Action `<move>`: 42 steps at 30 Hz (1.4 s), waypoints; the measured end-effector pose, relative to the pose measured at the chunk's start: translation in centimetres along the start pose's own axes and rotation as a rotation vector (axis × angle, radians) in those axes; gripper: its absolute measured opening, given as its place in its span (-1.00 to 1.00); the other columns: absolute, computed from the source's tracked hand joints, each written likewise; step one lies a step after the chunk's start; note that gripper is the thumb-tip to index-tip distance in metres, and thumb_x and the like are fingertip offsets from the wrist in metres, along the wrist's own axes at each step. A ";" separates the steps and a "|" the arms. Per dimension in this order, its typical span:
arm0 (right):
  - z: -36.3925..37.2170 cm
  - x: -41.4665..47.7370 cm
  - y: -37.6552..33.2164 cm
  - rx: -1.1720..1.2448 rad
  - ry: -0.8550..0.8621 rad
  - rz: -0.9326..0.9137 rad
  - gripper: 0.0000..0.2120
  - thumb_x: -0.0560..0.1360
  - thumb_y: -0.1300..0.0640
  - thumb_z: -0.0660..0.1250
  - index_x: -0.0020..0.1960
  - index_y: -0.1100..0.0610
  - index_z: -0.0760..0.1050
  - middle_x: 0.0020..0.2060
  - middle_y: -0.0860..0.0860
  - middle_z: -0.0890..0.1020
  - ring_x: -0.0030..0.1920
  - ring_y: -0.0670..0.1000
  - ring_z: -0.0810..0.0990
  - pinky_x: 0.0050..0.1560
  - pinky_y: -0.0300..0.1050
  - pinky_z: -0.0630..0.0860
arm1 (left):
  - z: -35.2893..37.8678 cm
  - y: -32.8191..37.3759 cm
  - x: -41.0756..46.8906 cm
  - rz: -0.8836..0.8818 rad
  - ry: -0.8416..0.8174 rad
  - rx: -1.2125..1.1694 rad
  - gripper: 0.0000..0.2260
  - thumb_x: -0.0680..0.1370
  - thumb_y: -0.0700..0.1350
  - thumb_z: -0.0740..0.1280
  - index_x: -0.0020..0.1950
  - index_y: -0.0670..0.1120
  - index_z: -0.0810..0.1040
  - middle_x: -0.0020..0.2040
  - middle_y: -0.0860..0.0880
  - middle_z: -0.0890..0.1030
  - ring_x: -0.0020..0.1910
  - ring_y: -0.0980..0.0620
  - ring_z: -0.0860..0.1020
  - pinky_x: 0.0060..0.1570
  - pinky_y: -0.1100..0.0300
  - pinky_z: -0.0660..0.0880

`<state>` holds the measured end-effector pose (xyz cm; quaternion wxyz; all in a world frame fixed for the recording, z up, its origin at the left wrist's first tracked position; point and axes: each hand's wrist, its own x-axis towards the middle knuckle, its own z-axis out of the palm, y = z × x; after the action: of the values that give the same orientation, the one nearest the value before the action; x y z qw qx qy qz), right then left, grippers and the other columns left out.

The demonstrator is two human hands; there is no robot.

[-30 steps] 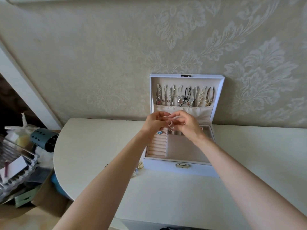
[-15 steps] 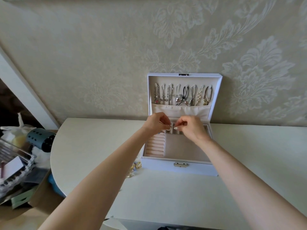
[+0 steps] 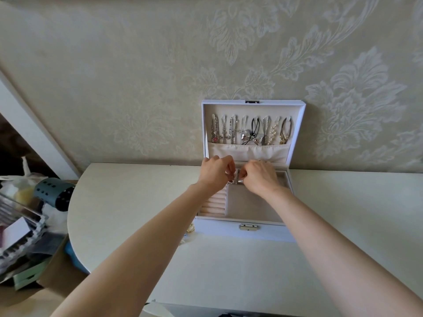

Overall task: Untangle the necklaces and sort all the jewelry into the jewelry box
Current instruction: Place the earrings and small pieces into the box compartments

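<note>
While your left hand [image 3: 216,176] and right hand [image 3: 262,178] meet over the back of the jewelry box [image 3: 245,235], at twelve o'clock on the tabletop [image 3: 229,275], both sets of fingers [image 3: 227,161] curl in, pinching a small silvery piece [image 3: 238,180] too tiny to name. Necklaces [image 3: 249,131] already hang separated in the lid [image 3: 253,107]; a few loose pieces [image 3: 189,232] lie at the box's eight o'clock, so you seem nearly done.

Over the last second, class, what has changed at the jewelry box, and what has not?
The left hand and right hand, pressed together before, have drawn slightly apart and sunk a little toward the back compartments of the box. Both still pinch a small silvery piece; nothing was let go. The box stays open, necklaces hang in the lid, and loose jewelry lies on the table by its left front corner.
</note>
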<state>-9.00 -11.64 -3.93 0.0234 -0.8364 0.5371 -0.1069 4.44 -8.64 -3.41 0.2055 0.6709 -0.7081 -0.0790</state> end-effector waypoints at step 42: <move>0.4 -0.5 0.0 0.008 0.001 -0.016 -0.77 0.48 0.25 0.23 0.11 0.17 0.55 0.07 0.08 0.55 0.13 0.11 0.48 0.12 -0.03 0.37 | 1.3 -0.7 -1.5 0.067 0.158 0.045 -0.80 0.50 -0.22 0.34 0.10 -0.06 0.53 -0.06 0.04 0.68 0.07 -0.01 0.47 -0.08 0.19 0.21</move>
<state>-9.14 -11.23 -4.41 0.0256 -0.8405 0.5299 -0.1096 4.53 -7.45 -5.14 0.2482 0.6555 -0.7133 -0.0031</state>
